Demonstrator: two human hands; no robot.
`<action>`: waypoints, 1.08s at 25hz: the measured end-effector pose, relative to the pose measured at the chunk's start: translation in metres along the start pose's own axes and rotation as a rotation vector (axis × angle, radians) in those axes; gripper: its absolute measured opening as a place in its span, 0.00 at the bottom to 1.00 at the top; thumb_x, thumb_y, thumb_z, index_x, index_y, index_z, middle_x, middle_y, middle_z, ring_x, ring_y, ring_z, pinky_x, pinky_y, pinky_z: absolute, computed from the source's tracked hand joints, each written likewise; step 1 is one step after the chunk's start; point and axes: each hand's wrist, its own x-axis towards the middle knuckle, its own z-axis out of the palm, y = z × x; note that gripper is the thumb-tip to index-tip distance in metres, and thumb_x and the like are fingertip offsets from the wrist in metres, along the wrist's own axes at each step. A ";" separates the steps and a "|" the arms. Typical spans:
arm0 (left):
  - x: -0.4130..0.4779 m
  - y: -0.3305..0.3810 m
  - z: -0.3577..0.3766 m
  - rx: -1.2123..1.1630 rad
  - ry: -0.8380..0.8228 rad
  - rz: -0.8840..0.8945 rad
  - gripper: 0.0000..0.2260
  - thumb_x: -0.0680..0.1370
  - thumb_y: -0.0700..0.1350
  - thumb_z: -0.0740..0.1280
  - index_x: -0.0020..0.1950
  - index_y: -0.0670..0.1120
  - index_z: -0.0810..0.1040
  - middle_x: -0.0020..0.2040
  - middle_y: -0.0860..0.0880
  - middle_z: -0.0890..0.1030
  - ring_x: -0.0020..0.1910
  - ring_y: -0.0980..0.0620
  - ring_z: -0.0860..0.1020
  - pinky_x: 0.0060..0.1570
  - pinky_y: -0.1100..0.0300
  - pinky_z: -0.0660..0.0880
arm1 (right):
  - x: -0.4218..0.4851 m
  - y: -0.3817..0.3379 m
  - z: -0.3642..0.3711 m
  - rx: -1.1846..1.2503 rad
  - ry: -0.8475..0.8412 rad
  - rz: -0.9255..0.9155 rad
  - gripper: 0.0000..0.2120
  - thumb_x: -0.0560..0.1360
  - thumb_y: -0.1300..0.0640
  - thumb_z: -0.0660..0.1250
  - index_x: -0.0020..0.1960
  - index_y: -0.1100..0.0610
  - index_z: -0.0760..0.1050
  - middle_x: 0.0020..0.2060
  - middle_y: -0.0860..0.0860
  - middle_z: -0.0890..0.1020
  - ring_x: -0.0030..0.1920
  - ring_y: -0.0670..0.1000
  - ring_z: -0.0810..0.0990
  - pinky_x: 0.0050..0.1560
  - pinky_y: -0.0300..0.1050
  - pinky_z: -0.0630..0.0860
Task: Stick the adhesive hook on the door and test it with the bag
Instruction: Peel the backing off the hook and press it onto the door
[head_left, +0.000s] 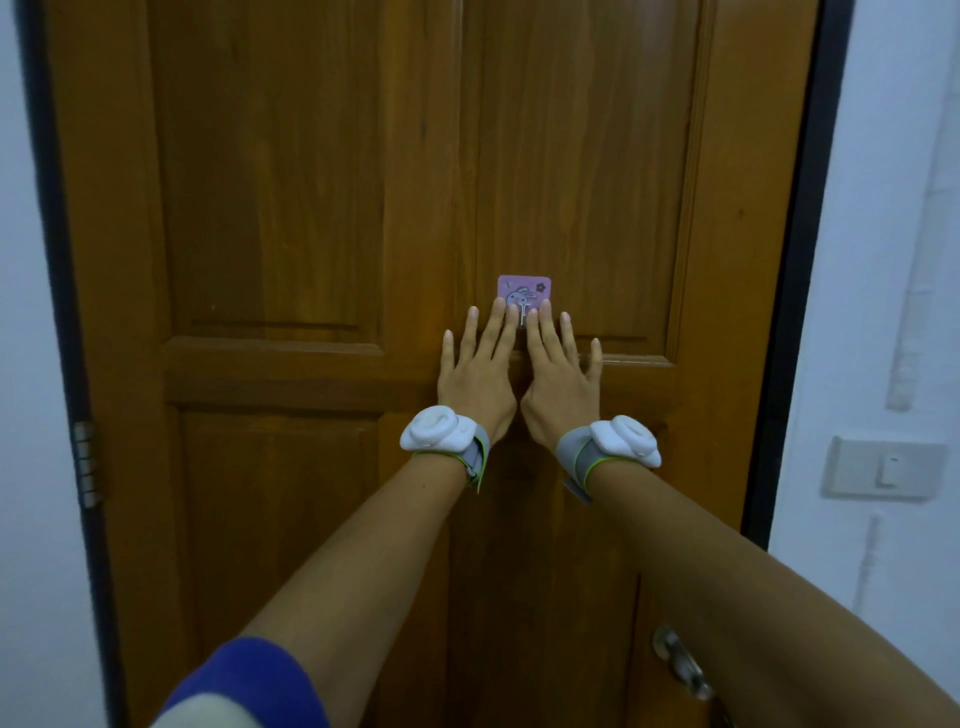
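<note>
Presently, the adhesive hook (524, 297), a small purple plate with a cartoon rabbit and a thin metal hook hanging from its centre, sits flat on the wooden door (322, 208), at the bottom of the upper right panel, just above the horizontal rail. Both hands lie flat against the door below it, side by side, thumbs inward and nearly touching. The left hand (475, 376) has its fingers extended and slightly spread, with the index fingertip on the lower left part of the plate. The right hand (561, 382) mirrors it, fingers extended and slightly spread, index fingertip on the lower right part of the plate. Neither hand grips anything. The metal hook shows between the two index fingers. Each wrist carries a grey strap with a white device. A metal door handle (683, 670) shows at lower right, a hinge (85, 462) at the left edge, and a light switch (883, 467) on the white wall to the right. The bag is not in view.
</note>
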 end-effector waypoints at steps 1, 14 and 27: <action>-0.001 -0.002 0.001 0.012 0.001 0.005 0.30 0.80 0.44 0.53 0.77 0.53 0.40 0.79 0.54 0.42 0.78 0.48 0.42 0.76 0.46 0.44 | -0.002 0.002 0.001 -0.006 -0.001 -0.008 0.33 0.74 0.56 0.48 0.77 0.50 0.42 0.78 0.47 0.45 0.77 0.50 0.42 0.74 0.59 0.40; -0.010 -0.008 0.006 0.050 -0.004 0.052 0.27 0.81 0.46 0.51 0.77 0.53 0.40 0.79 0.55 0.43 0.78 0.49 0.42 0.77 0.48 0.46 | -0.008 0.013 0.011 -0.031 0.023 -0.036 0.32 0.76 0.57 0.52 0.77 0.49 0.44 0.78 0.45 0.48 0.78 0.49 0.44 0.74 0.58 0.41; -0.012 -0.005 -0.014 0.055 -0.148 0.033 0.34 0.75 0.43 0.57 0.77 0.53 0.43 0.79 0.55 0.45 0.78 0.48 0.44 0.76 0.44 0.42 | -0.011 0.007 -0.017 -0.159 -0.115 -0.044 0.34 0.74 0.59 0.54 0.77 0.52 0.45 0.78 0.46 0.48 0.78 0.51 0.46 0.74 0.60 0.38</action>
